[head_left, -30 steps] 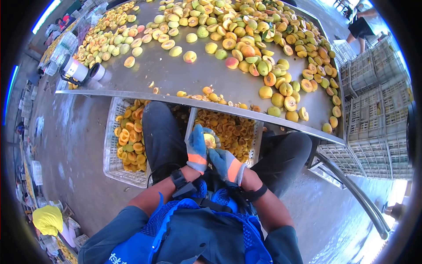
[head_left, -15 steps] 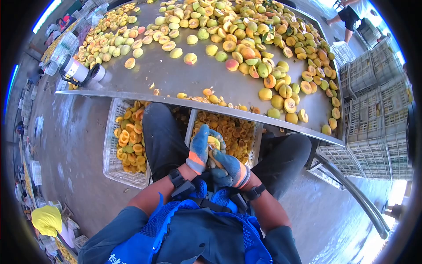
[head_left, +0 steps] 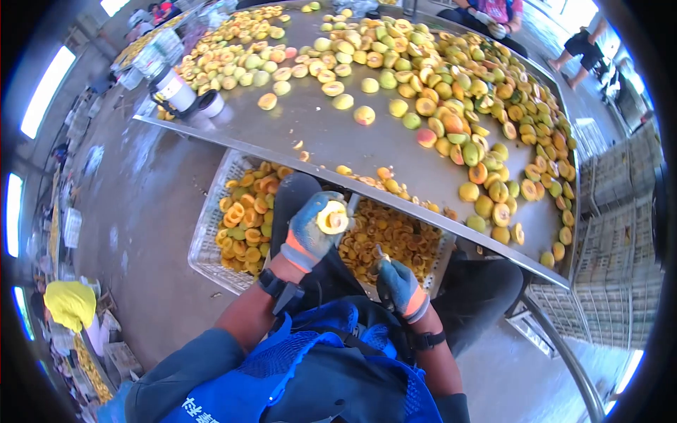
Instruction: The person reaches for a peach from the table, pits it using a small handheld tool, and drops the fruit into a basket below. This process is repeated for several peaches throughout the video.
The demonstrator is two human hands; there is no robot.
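My left hand [head_left: 308, 227], in a blue-and-orange work glove, is closed around a cut yellow peach half [head_left: 332, 218], its pale cut face turned up. It hangs above my knee, between two crates. My right hand [head_left: 400, 285], gloved alike, is apart from the fruit and closed on a small tool whose narrow metal tip [head_left: 379, 250] pokes out at the top; the rest is hidden in the fist. Below the hands stands a crate of pitted scraps and pieces [head_left: 388, 236]. To the left, a white crate [head_left: 204, 243] holds hollowed peach halves [head_left: 247, 211].
A metal table [head_left: 296, 120] ahead carries many peach halves [head_left: 451, 92]. A white-and-black flask [head_left: 174, 92] and its cup [head_left: 210, 103] stand at its left end. Stacked plastic crates [head_left: 613, 247] rise at the right. Another person's gloved hands [head_left: 493, 27] are across the table.
My hands have come apart: the left moved up and left with the peach half, the right down and right with the tool. The view has turned, shifting the table rightward.
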